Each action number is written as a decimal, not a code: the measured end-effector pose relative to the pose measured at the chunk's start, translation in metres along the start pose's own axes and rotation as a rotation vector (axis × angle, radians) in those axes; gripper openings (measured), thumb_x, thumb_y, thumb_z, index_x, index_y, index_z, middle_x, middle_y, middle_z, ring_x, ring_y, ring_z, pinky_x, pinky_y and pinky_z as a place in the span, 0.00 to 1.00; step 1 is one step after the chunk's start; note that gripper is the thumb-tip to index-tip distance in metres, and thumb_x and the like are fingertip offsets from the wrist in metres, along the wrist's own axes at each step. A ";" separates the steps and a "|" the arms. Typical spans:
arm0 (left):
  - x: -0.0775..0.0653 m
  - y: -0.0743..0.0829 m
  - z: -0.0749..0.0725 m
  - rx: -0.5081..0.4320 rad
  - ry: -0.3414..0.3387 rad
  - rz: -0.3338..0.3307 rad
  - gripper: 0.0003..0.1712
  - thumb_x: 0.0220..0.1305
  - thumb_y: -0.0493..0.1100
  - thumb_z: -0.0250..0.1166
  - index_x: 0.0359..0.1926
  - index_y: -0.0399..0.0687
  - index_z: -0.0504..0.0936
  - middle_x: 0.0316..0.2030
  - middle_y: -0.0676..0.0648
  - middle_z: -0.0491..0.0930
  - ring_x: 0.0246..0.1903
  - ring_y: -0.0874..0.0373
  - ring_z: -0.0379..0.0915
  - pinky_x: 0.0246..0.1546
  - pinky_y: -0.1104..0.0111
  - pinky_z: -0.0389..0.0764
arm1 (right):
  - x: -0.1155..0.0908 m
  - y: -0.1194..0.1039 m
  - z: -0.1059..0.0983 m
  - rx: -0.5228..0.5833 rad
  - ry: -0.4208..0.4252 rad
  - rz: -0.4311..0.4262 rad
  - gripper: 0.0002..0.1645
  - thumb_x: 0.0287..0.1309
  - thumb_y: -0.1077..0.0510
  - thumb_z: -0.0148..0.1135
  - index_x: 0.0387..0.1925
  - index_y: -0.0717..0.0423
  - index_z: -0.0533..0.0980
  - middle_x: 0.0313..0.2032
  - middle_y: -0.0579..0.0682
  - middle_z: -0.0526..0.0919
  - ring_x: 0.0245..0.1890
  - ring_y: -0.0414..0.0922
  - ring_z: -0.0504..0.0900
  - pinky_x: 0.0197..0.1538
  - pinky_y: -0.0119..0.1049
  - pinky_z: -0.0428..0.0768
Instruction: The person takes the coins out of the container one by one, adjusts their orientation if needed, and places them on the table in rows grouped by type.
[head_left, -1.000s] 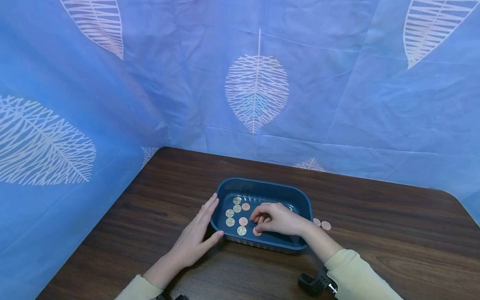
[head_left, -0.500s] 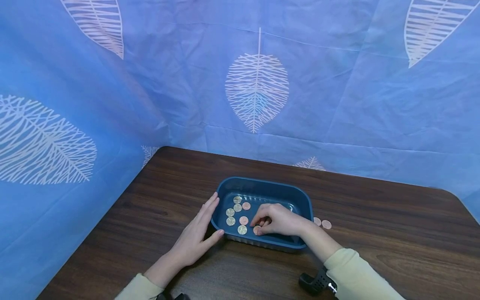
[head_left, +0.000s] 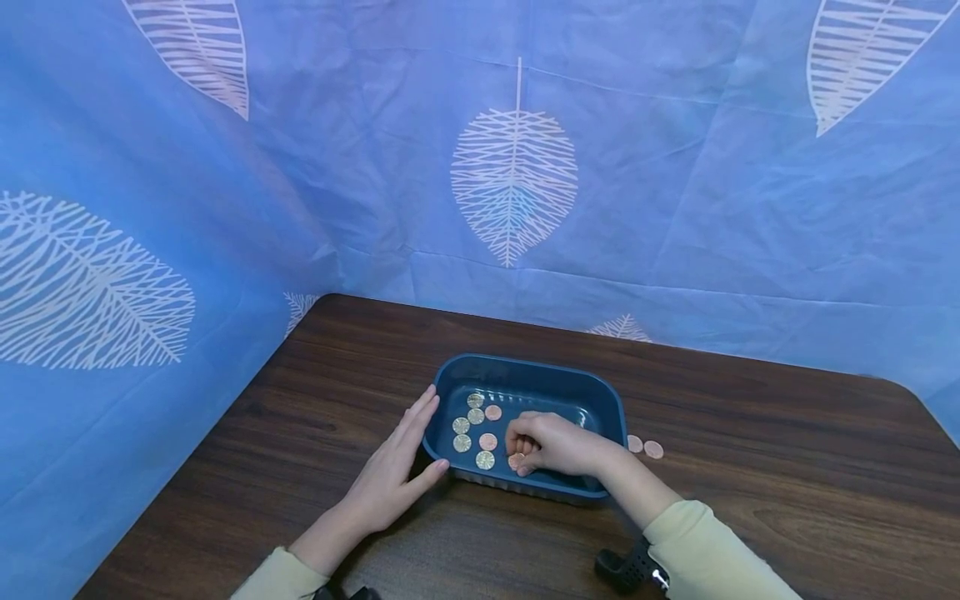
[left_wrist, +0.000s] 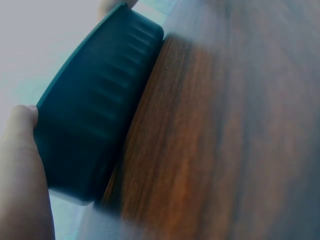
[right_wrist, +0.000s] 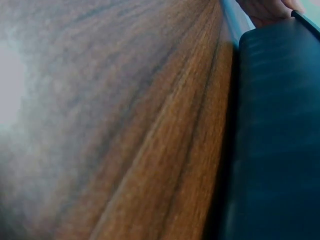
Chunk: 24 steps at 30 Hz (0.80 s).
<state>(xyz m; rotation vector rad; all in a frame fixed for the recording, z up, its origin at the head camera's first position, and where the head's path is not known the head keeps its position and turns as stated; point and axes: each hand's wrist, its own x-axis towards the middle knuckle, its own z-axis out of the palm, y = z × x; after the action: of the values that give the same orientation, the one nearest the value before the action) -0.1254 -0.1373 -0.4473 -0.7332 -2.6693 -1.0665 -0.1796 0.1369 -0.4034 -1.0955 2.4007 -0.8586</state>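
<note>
On the table sits a dark blue plastic tray [head_left: 525, 363] with several gold-coloured coins [head_left: 485, 460] and a few copper-coloured coins [head_left: 488, 442] lying flat on the left part of its floor. My left hand [head_left: 390, 475] rests against the tray's left end, its fingers straight along the side and the thumb at the front left corner. Inside the tray, my right hand [head_left: 558, 443] has curled fingers, with its thumb beside a copper coin [head_left: 515, 461] that it partly covers. Whether the fingers pinch that coin or hold others is hidden.
Two copper-coloured coins [head_left: 653, 450] lie on the dark wooden table [head_left: 787, 467] just right of the tray. A blue cloth [head_left: 660, 208] with white leaf prints hangs behind and to the left. Black wrist gear [head_left: 626, 568] is on the right forearm.
My right hand has shifted slightly right, its fingers curling in further and its thumb drawing back toward the front of the tray. The left hand and the tray stay put.
</note>
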 end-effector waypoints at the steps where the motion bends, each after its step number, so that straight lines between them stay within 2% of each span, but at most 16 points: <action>1: 0.000 0.000 0.000 -0.003 -0.001 -0.002 0.43 0.66 0.53 0.60 0.75 0.55 0.48 0.74 0.60 0.40 0.72 0.59 0.40 0.65 0.49 0.54 | 0.000 0.000 0.000 0.002 -0.005 0.011 0.07 0.58 0.65 0.64 0.31 0.52 0.74 0.29 0.46 0.71 0.27 0.37 0.68 0.31 0.30 0.73; 10: 0.000 0.000 -0.001 -0.011 -0.006 0.000 0.43 0.66 0.53 0.60 0.75 0.55 0.47 0.74 0.60 0.40 0.72 0.58 0.40 0.66 0.49 0.53 | 0.000 -0.003 -0.001 -0.001 -0.005 0.053 0.10 0.55 0.64 0.68 0.31 0.52 0.72 0.28 0.45 0.70 0.26 0.37 0.68 0.30 0.30 0.71; 14: 0.000 0.001 -0.001 -0.012 -0.009 -0.001 0.43 0.67 0.53 0.60 0.75 0.55 0.47 0.74 0.61 0.40 0.72 0.58 0.39 0.66 0.49 0.53 | -0.001 -0.004 -0.003 0.027 0.003 0.044 0.11 0.54 0.63 0.68 0.31 0.53 0.71 0.25 0.44 0.70 0.24 0.36 0.68 0.29 0.30 0.70; 20: 0.000 0.001 -0.001 -0.008 -0.007 -0.010 0.44 0.66 0.53 0.60 0.75 0.55 0.48 0.74 0.61 0.40 0.72 0.58 0.40 0.65 0.48 0.54 | -0.002 -0.003 -0.002 0.114 -0.032 0.019 0.12 0.56 0.64 0.66 0.31 0.55 0.68 0.23 0.44 0.71 0.25 0.36 0.73 0.30 0.30 0.71; 24: 0.000 0.002 -0.001 -0.013 -0.009 -0.014 0.44 0.66 0.53 0.60 0.75 0.55 0.48 0.74 0.60 0.40 0.72 0.57 0.41 0.65 0.47 0.54 | -0.003 -0.002 -0.001 0.091 -0.036 -0.015 0.09 0.56 0.65 0.66 0.32 0.53 0.72 0.24 0.42 0.72 0.25 0.35 0.71 0.30 0.30 0.72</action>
<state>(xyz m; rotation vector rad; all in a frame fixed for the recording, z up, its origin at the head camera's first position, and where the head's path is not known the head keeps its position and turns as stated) -0.1246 -0.1368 -0.4453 -0.7248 -2.6812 -1.0869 -0.1775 0.1386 -0.4010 -1.0857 2.3038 -0.9351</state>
